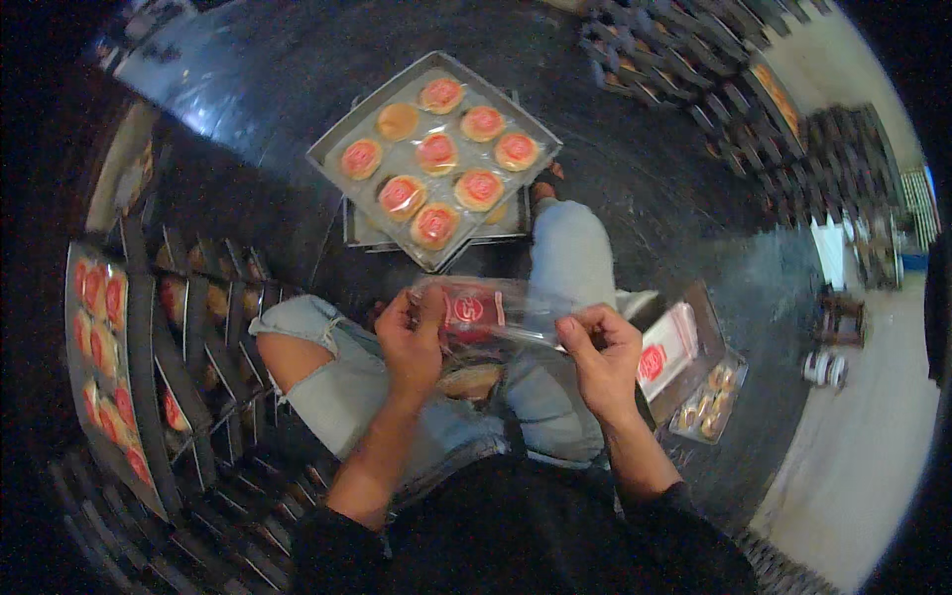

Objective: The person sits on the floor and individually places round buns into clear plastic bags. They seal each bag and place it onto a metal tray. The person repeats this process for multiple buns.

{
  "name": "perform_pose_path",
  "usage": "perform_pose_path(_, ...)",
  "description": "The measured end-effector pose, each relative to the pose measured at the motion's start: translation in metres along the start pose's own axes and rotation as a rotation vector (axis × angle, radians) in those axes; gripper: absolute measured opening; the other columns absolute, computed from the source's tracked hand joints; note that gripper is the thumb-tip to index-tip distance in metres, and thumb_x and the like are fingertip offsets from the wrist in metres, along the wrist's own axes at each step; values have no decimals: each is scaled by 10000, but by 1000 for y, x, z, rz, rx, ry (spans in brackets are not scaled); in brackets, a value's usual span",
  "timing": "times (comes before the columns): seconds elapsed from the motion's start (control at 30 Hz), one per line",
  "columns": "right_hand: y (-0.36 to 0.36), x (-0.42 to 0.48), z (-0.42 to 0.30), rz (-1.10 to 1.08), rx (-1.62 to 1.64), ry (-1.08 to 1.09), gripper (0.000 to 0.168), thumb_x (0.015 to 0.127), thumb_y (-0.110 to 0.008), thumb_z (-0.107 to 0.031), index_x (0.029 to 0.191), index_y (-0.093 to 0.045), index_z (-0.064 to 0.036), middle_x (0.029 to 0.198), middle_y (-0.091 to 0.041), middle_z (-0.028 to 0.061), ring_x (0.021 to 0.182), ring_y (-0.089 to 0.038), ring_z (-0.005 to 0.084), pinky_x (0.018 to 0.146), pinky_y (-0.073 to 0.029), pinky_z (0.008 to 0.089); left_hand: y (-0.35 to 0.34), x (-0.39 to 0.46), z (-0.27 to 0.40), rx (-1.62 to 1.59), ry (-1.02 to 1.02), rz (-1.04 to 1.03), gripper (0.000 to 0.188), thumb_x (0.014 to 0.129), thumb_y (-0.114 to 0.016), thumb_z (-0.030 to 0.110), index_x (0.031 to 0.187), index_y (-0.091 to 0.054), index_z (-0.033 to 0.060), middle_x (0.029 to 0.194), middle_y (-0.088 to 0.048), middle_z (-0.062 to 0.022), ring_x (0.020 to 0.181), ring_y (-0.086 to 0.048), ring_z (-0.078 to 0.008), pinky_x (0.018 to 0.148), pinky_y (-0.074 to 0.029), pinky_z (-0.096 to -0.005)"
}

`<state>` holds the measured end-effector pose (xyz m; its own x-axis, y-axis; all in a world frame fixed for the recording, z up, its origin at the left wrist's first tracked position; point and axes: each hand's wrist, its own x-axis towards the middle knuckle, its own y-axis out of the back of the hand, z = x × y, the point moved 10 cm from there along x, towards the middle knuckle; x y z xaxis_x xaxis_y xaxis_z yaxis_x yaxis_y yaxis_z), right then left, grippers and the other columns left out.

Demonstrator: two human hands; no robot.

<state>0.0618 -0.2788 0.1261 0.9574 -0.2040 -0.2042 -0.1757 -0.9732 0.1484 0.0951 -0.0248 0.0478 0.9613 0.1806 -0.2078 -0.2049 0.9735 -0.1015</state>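
Both my hands hold a clear plastic bag (513,331) with red printing, stretched out above my lap. Its left end, beside a dark red printed panel (470,306), is pinched by my left hand (413,338). My right hand (606,357) grips the clear right end between thumb and fingers. Whether anything lies inside the bag, I cannot tell. Ahead of my hands, a metal tray (335,165) carries several round buns (436,153) with pink-red tops and one plain bun (397,121). Shiny clear plastic shows over some of them. Another tray (357,234) sits underneath, turned at an angle.
At my right knee, an open box (706,320) contains red-printed plastic bags (667,355). Beyond it lies a small tray (680,425) of wrapped items. Stacked trays (141,357) with buns stand close on my left. More tray stacks (669,67) rise at the far right.
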Motion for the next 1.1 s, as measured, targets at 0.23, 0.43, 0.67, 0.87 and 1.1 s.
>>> perform_pose_path(0.23, -162, 177, 72, -376, 147, -34, 286, 1010, -614, -178, 1234, -576, -4, 1157, -659, 102, 1009, -642, 202, 875, -528, 336, 93, 35, -75, -436, 428, 437, 238, 1029, -619, 351, 957, -624, 124, 825, -618, 36, 657, -536, -35, 501, -403, -189)
perform_pose_path(0.43, -292, 316, 102, -564, -854, 780, 602, 888, -731, -254, 1375, -478, -6, 1361, -545, 280, 1282, -523, 430, 1079, -431, 473, 67, 31, -71, -521, 578, 357, 220, 1045, -582, 349, 980, -605, 139, 896, -607, 38, 728, -559, -37, 542, -463, -188)
perform_pose_path(0.67, -366, 479, 122, -510, -997, 663, 743, 834, -739, -451, 1360, -527, 28, 1318, -601, 274, 1227, -592, 394, 1050, -470, 451, 77, 26, -72, -508, 864, 399, 264, 1064, -533, 352, 966, -582, 111, 891, -579, 27, 737, -543, -62, 605, -491, -234)
perform_pose_path(0.87, -386, 481, 113, -462, -1110, 570, 863, 681, -860, -486, 1308, -564, 27, 1261, -639, 257, 1129, -656, 375, 960, -524, 422, 76, 31, -66, -636, 800, 407, 276, 1065, -529, 367, 1017, -573, 99, 911, -576, 6, 778, -568, -90, 627, -511, -252)
perform_pose_path(1.1, -294, 386, 60, -256, -361, 482, 732, 768, -866, -257, 1333, -503, 33, 1254, -641, 178, 1134, -651, 266, 952, -538, 369, 99, 43, -41, 281, 324, 288, 236, 1066, -536, 319, 1030, -589, 92, 999, -592, -19, 890, -602, -122, 642, -511, -284)
